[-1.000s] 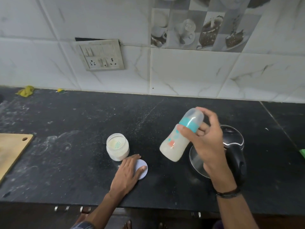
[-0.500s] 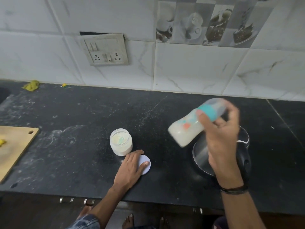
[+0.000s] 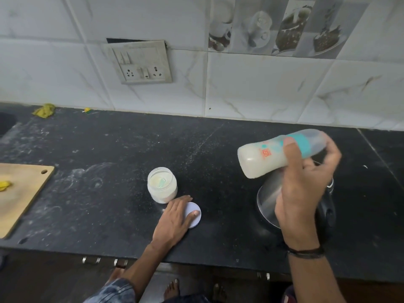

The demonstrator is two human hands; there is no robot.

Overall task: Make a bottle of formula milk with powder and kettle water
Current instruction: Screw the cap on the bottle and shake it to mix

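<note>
Since half a sec ago our right hand (image 3: 303, 193) has tipped the bottle (image 3: 277, 153) nearly flat, base to the left, fingers clamped round its teal collar above the kettle (image 3: 271, 200). Left hand (image 3: 175, 217) lies flat, fingers spread, on the white lid (image 3: 195, 215) by the open powder jar (image 3: 162, 185) on the desk (image 3: 109, 149).

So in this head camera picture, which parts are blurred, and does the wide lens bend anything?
Head view: the bottle and the right hand are smeared by motion blur, fingers soft at the edges; the jar, the lid and the left hand are sharp; tile lines on the wall and the counter edge bow from the wide lens; the light is dim and even, with no strong glare.
</note>
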